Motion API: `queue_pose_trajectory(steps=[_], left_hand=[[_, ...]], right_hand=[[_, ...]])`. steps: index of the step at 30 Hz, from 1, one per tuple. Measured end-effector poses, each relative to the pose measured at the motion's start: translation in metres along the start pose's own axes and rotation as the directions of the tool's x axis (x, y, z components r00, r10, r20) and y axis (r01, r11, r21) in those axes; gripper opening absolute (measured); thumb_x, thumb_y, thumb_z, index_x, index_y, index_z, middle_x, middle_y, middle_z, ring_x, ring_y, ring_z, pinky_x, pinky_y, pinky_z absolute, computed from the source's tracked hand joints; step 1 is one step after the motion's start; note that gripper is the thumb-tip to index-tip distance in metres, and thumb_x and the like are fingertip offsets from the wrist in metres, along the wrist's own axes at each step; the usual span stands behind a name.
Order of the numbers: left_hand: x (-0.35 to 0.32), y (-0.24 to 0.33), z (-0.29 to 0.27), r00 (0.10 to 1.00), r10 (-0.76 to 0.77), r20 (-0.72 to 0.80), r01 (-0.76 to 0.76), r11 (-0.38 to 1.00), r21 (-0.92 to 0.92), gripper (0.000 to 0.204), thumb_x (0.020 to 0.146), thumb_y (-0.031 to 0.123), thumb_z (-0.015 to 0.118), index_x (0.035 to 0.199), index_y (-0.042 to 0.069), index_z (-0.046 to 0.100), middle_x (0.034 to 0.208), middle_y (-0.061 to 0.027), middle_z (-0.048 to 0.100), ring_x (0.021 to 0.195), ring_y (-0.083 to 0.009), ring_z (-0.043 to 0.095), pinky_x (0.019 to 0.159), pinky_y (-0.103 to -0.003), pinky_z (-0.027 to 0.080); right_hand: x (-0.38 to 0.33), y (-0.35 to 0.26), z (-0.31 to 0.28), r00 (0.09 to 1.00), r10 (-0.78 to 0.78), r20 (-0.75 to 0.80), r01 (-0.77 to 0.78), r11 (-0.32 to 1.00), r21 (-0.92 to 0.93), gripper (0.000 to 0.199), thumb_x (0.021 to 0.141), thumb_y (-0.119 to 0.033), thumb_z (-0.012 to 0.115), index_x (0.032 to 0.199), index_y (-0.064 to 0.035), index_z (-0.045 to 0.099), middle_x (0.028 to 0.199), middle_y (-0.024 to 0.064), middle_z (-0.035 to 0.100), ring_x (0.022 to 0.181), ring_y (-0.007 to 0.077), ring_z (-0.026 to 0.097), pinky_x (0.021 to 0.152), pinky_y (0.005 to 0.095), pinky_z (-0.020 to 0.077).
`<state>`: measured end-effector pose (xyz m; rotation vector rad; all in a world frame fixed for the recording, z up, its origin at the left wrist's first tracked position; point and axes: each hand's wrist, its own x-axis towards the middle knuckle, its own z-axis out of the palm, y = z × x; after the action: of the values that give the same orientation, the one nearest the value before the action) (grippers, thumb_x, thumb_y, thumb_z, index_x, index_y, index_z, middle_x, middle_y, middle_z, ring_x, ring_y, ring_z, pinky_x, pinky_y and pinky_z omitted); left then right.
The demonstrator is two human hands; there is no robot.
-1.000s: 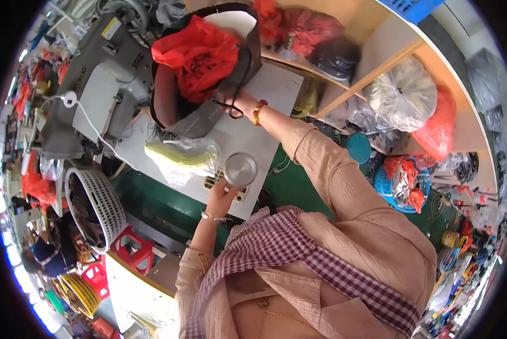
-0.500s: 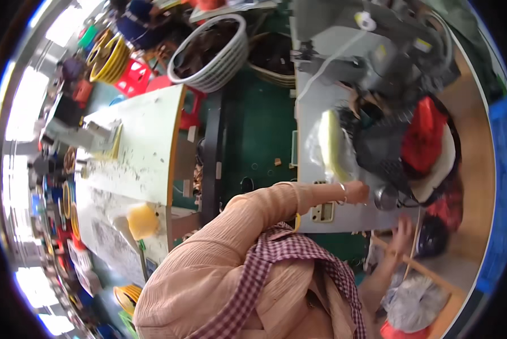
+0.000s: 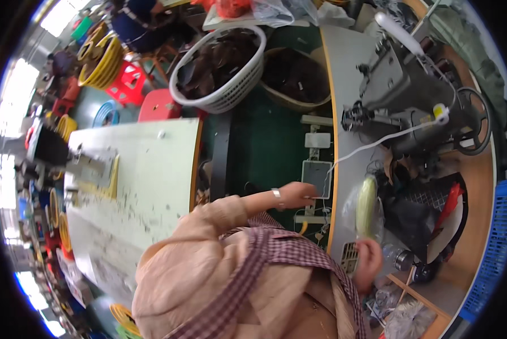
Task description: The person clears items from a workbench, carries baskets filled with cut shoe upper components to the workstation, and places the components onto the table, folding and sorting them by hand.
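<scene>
My left hand (image 3: 299, 195) hovers past the near edge of the grey table, above a grey box-like fitting under it. Its fingers are pressed together; what they hold, if anything, is too small to make out. Low over the table's corner is my right hand (image 3: 369, 261), fingers curled, by the lower end of a long pale green thing (image 3: 366, 208) in clear plastic. What is inside those fingers is hidden. Beside that hand lie a calculator (image 3: 349, 257) and a clear bottle with a greyish cap (image 3: 403, 260).
A sewing machine (image 3: 406, 96) with a white cord stands farther up the table. Dark and red material (image 3: 423, 209) is heaped beyond the green thing. A white basket (image 3: 231, 93) and a yellowish basket (image 3: 299, 101) hold dark pieces. A pale worktable (image 3: 152, 147) is at left.
My left hand has drawn left, off the tabletop and past its edge. My right hand has moved in beside the green thing, its spread fingers now curled. The view has shifted.
</scene>
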<state>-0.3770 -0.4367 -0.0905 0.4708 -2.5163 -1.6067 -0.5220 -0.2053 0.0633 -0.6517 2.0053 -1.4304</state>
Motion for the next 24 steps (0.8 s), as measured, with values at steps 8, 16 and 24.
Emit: queue_pose_trajectory(steps=[8,16,24], left_hand=[[-0.142,-0.082,-0.229,0.783,-0.422,-0.456,0.334,0.905,-0.264,0.022,0.083,0.010,0.061,0.103,0.001,0.058,0.091,-0.0067,0.064,0.081,-0.0155,0.063,0.073,-0.027,0.050],[-0.231,-0.205,-0.381,0.299,-0.555,-0.776,0.282,0.828,-0.484,0.022,0.081,0.014,0.064,0.098,0.001,0.061,0.087,-0.0080,0.065,0.080,-0.0148,0.063,0.071,-0.027,0.049],[-0.293,-0.435,-0.457,0.014,-0.937,-0.348,-0.077,0.346,-0.935,0.027,0.084,0.022,0.062,0.103,0.004,0.060,0.075,-0.0004,0.056,0.063,-0.0102,0.052,0.052,-0.022,0.041]], right_hand=[[0.147,-0.060,0.266,0.609,-0.083,0.789,0.316,0.937,-0.146,0.023,0.084,-0.010,0.058,0.105,0.0007,0.057,0.088,0.0114,0.064,0.078,0.0157,0.062,0.069,0.0273,0.0484],[0.340,-0.068,0.481,0.428,-0.099,0.898,0.582,0.791,-0.190,0.024,0.077,-0.015,0.064,0.097,-0.0014,0.059,0.083,0.0106,0.063,0.073,0.0191,0.061,0.068,0.0292,0.0488],[0.720,0.070,0.737,0.864,0.226,0.450,-0.113,0.958,-0.265,0.026,0.081,-0.019,0.065,0.104,-0.0090,0.058,0.082,0.0022,0.058,0.069,0.0153,0.056,0.057,0.0345,0.0465]])
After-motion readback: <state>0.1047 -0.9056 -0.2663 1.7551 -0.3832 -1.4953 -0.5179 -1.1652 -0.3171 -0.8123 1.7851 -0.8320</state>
